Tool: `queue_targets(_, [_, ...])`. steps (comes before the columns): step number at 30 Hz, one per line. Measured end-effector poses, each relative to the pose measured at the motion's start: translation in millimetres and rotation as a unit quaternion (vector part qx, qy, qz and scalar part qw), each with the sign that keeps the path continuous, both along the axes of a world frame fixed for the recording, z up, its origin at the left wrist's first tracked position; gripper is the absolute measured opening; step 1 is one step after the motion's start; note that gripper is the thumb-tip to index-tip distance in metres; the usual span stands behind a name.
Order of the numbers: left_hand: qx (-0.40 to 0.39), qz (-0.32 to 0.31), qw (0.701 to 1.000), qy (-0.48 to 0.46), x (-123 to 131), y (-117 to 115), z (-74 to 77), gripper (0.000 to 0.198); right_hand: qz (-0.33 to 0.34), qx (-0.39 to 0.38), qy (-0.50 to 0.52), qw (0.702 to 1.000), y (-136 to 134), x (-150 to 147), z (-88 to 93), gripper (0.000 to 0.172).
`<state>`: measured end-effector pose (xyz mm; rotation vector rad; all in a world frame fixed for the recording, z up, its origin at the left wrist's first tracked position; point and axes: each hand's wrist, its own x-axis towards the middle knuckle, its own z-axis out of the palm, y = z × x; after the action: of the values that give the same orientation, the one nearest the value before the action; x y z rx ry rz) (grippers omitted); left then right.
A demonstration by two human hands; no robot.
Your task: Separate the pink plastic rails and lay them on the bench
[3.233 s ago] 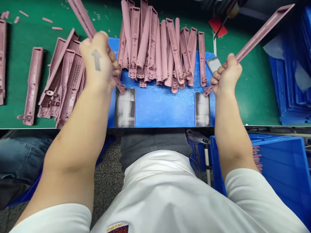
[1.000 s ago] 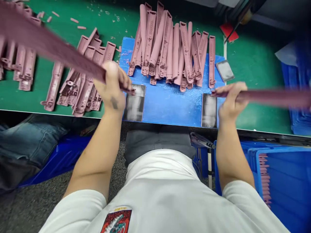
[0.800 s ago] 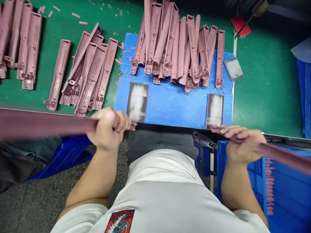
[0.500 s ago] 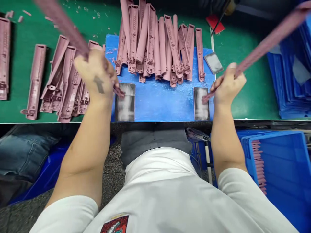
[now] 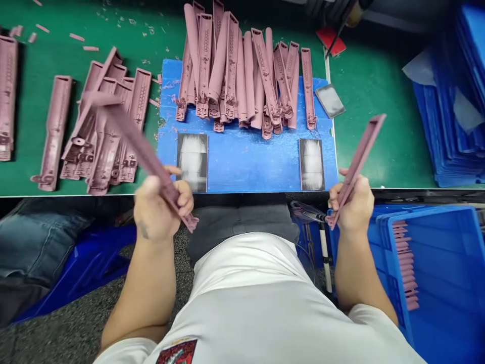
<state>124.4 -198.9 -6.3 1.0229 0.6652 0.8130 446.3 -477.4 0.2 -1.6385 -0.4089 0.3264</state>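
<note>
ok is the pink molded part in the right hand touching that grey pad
Apart. The head view shows the pink molded part in the right hand ending clear of the grey pad, green mat showing between.

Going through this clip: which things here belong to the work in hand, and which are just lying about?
Part of the work:
left hand holding a long mauve plastic strip
right hand holding another
mauve strips piled on the blue corrugated plastic mat

Lying about:
red square card
stacked blue plastic trays
</note>
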Motion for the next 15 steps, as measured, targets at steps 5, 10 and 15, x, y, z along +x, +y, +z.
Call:
queue_targets(5, [-0.066, 0.040, 0.997, 0.014, 4, -8, 4.9, 0.066, 0.035, 0.056, 0.114, 0.991, 16, 11, 9.2, 0.059])
queue_targets(10, [-0.111, -0.022, 0.990, -0.086, 6, -2, 24.4, 0.053, 0.037, 0.152, 0.142, 0.977, 31, 18, 31.9, 0.052])
queue_targets(15, [-0.004, 0.043, 0.999, 0.030, 7, 21, 30.6, 0.054, -0.030, 0.068, -0.104, 0.992, 59, 55, 37.3, 0.032])
